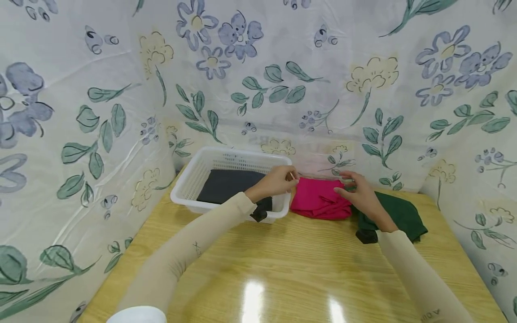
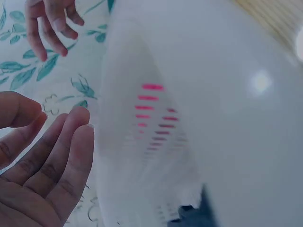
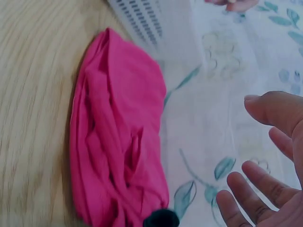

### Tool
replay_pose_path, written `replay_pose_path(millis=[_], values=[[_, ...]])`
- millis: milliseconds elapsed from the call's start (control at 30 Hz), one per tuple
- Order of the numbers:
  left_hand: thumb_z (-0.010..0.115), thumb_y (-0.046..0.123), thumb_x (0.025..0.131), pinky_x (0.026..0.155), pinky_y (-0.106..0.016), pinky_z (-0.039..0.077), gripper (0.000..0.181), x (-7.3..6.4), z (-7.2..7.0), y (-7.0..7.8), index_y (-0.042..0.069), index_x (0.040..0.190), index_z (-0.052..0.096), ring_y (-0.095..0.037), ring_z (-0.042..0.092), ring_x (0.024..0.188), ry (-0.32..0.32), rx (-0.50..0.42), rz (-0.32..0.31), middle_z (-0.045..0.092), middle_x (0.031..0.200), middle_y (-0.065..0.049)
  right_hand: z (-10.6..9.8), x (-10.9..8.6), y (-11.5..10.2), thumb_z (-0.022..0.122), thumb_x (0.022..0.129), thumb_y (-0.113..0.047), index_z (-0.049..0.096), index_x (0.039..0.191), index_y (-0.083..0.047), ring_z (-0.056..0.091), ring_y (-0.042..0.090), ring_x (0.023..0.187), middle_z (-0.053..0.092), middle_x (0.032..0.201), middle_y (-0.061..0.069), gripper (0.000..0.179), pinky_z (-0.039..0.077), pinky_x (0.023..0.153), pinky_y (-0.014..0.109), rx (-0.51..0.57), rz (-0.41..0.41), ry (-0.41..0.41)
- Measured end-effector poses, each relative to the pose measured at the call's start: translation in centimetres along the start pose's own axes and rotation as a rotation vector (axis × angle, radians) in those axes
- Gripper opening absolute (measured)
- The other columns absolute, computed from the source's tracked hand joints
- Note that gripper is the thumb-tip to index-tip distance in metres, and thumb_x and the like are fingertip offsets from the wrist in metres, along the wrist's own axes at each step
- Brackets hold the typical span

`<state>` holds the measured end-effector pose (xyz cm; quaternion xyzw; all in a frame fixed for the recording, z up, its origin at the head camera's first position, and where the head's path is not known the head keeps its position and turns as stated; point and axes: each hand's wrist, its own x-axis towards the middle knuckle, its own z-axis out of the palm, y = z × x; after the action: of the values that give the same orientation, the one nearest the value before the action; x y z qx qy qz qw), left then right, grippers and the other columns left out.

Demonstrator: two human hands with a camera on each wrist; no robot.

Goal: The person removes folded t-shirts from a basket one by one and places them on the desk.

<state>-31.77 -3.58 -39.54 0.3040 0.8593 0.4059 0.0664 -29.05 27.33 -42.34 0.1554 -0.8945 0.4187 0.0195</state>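
My left hand [image 1: 276,181] hovers over the right rim of a white plastic basket [image 1: 193,179]. Its fingers are loosely bent with nothing between them, as the left wrist view shows. Inside the basket lies a folded dark grey cloth [image 1: 226,183]. Beside it on the table is a folded bright pink cloth [image 1: 317,199], creased along its front side. My right hand [image 1: 361,194] is raised above that cloth's right end, fingers spread and relaxed, holding nothing. A dark green cloth [image 1: 400,213] lies to the right, partly hidden behind the right hand and wrist.
The wooden table [image 1: 291,264] reaches toward me in front of the basket and cloths. A floral-patterned sheet [image 1: 250,116] hangs close behind them and along both sides. A white rounded object [image 1: 137,315] shows at the bottom left edge.
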Motion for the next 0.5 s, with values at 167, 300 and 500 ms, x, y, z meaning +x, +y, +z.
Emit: replay_pose_path(millis=[167,300,500], values=[[0.059,0.014,0.105,0.063,-0.030,0.057,0.016,-1.2,-0.8,-1.4,0.002,0.112,0.066,-0.037,0.072,0.082,0.013,-0.012,-0.037,0.070,0.093,-0.014,1.2,0.4,-1.3,0.072,0.100,-0.025,0.045,0.152,-0.007,0.054,0.048,0.122,0.048,0.146,0.023,0.062,0.051,0.094,0.060,0.014,-0.050,-0.005],[0.059,0.014,0.105,0.064,-0.032,0.057,0.017,-2.1,-1.8,-2.2,0.000,0.112,0.066,-0.041,0.071,0.084,0.036,-0.029,-0.056,0.071,0.097,-0.020,2.3,0.7,-2.4,0.072,0.099,-0.024,0.048,0.150,-0.009,0.054,0.046,0.122,0.050,0.145,0.021,0.059,0.049,0.097,0.060,0.029,-0.082,-0.020],[0.061,0.015,0.104,0.063,-0.031,0.056,0.022,-2.8,-3.2,-3.0,-0.003,0.115,0.068,-0.035,0.071,0.077,0.089,-0.008,-0.079,0.070,0.089,-0.011,3.5,1.3,-3.9,0.073,0.099,-0.024,0.049,0.149,-0.009,0.054,0.042,0.123,0.051,0.144,0.019,0.058,0.048,0.099,0.058,0.069,-0.105,-0.034]])
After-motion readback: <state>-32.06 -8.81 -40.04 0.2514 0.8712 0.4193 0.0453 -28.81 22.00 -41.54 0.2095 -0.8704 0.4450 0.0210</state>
